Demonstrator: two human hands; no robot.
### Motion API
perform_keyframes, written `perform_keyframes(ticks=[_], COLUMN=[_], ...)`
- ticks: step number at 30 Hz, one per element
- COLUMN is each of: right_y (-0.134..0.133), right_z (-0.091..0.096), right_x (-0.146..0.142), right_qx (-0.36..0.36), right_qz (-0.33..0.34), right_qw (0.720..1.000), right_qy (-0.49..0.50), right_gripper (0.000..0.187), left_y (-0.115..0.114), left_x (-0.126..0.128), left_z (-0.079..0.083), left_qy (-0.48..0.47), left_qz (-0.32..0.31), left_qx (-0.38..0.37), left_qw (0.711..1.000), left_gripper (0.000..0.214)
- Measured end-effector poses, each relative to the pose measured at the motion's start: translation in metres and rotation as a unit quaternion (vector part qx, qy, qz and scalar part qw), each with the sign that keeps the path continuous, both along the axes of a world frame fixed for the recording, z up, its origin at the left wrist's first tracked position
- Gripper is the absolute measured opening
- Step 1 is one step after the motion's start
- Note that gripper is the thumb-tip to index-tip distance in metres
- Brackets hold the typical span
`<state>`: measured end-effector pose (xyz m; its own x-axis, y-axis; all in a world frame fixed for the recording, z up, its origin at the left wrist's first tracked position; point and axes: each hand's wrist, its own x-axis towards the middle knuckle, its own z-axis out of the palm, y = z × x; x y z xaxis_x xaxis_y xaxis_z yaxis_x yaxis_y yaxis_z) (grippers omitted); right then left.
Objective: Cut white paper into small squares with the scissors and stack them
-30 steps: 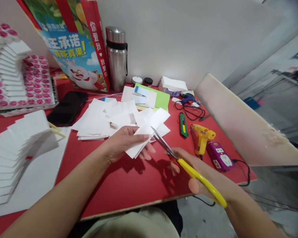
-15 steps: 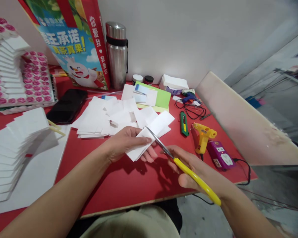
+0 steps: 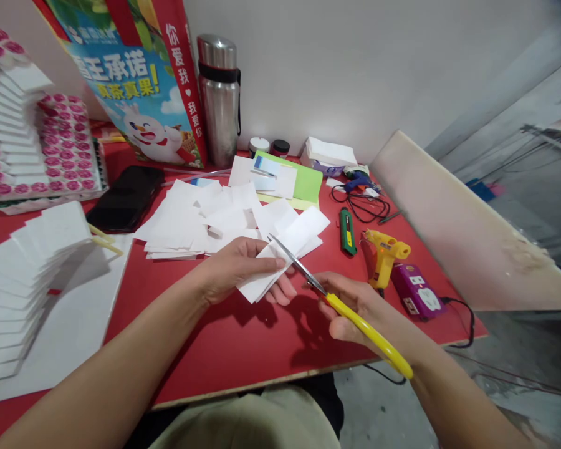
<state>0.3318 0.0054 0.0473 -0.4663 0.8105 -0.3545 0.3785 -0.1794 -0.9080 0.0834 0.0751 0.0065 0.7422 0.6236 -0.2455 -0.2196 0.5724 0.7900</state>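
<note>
left hand (image 3: 252,271) has a folded white paper strip (image 3: 260,279) pinched, thumb on top and fingers underneath; right hand (image 3: 355,305) is wrapped round the long yellow-handled metal scissors (image 3: 355,319), with the blade lying across the strip just past the left thumb; can't tell if it's actually biting into the paper; the strip is up over the front of the glossy red tabletop (image 3: 201,368), roughly between the two hands

right behind it there's a messy spread of loose white paper sheets (image 3: 177,218); over to the right, a green box cutter with a yellow strip (image 3: 347,232), then a yellow plastic glue gun (image 3: 383,252) just beside a purple boxy power socket (image 3: 416,290); left side has a flat black phone (image 3: 126,198) and a fanned stack of white card pieces (image 3: 32,268); at the back, a tall brushed-steel flask (image 3: 219,118) stands upright next to a big colourful printed bag (image 3: 140,93)
</note>
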Motion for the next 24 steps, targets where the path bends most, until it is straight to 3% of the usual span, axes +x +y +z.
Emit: perform_keyframes(ticks=[7, 19, 21, 24], right_y=[0.000, 0.001, 0.002, 0.008], right_z=[0.000, -0.013, -0.012, -0.010], right_x=[-0.002, 0.000, 0.001, 0.003], right_qx=[0.010, 0.105, 0.134, 0.211], right_qz=[-0.031, -0.043, -0.069, -0.136], right_qw=[0.999, 0.989, 0.980, 0.931], right_qy=[-0.033, -0.093, -0.133, -0.266], right_gripper=[0.067, 0.052, 0.050, 0.042], left_y=[0.000, 0.000, 0.001, 0.007], left_x=[-0.001, -0.003, -0.004, -0.007], left_z=[-0.001, 0.000, 0.003, 0.007], left_qy=[-0.004, 0.005, 0.012, 0.023], left_qz=[0.002, 0.002, 0.044, 0.211], left_qx=[-0.007, -0.006, 0.009, 0.068], left_qw=[1.000, 1.000, 0.999, 0.975], left_gripper=[0.020, 0.022, 0.022, 0.032])
